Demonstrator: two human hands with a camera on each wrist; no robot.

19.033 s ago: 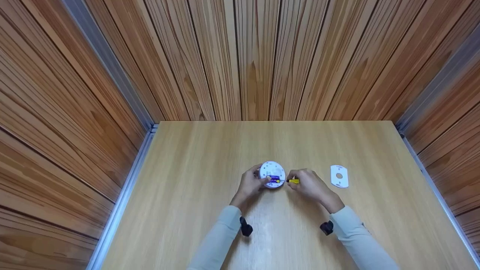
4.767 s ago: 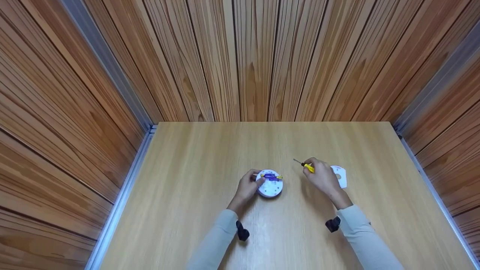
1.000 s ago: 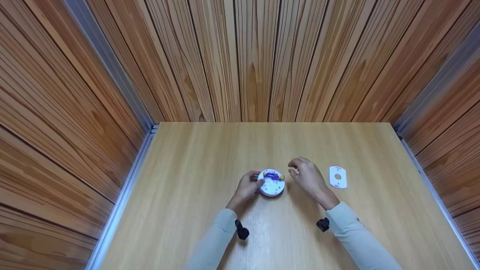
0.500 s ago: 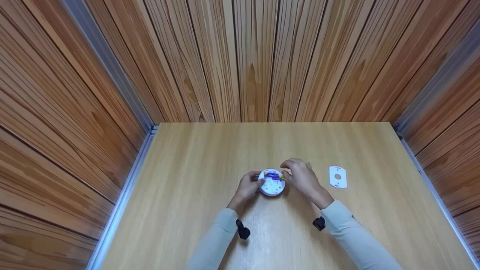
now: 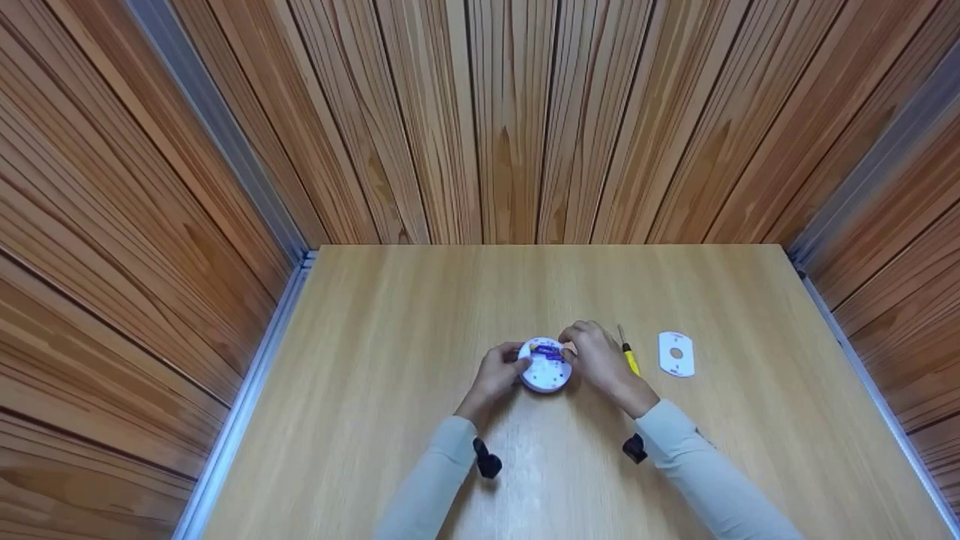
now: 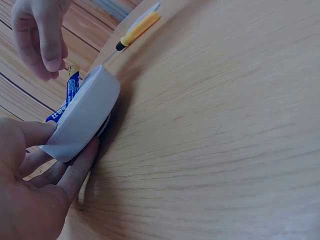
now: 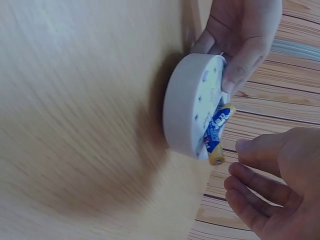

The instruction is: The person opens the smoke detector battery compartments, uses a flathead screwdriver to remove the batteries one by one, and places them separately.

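Note:
My left hand (image 5: 493, 379) grips a round white plastic device (image 5: 546, 377) by its edge, thumb on the face and fingers underneath. The left wrist view shows it tilted close over the table. Blue batteries with yellow ends lie in the slot on its face. One battery (image 7: 216, 145) slants up, with an end sticking out past the rim. My right hand (image 5: 598, 361) is beside that end, fingers loosely bent; in the right wrist view a small gap separates the fingertips from the battery. Right of this hand lies a screwdriver (image 5: 629, 358) with a yellow handle, partly hidden.
A flat white plate (image 5: 676, 354) with a round hole lies on the wooden table (image 5: 360, 375), right of the screwdriver. Wood-panelled walls (image 5: 510, 120) enclose the back and both sides, with metal rails (image 5: 247, 405) along the table's side edges.
Earlier the right hand held the screwdriver, first at the device and then lifted away; now it lies on the table. Over the last second the right hand has moved left to the batteries.

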